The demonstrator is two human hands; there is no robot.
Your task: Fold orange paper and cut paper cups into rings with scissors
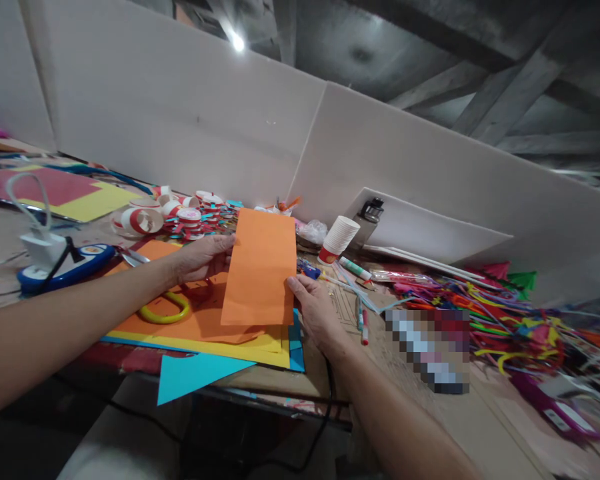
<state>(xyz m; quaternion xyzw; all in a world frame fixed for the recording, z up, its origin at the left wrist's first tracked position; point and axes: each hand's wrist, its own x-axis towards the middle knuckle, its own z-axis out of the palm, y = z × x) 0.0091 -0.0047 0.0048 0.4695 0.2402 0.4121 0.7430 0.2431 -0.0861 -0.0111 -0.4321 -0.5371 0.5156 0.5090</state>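
An orange sheet of paper (263,267), a tall rectangle, is held up in front of me between both hands. My left hand (205,259) grips its left edge near the top. On the lower right edge, my right hand (315,307) pinches it with the thumb in front. Below lies a stack of coloured paper, with an orange sheet (200,321) on top, yellow paper (277,357) and blue under it. Scissors with yellow handles (165,310) rest on the stack, partly hidden by my left arm. A turquoise paper piece (195,373) sticks out over the table edge.
A stack of paper cups (339,239) and a dark-capped bottle (370,217) stand at the back. Decorated cups (190,220) are heaped back left. A power strip (65,267) with a charger lies left. Markers (364,327) and colourful pipe cleaners (485,313) lie right.
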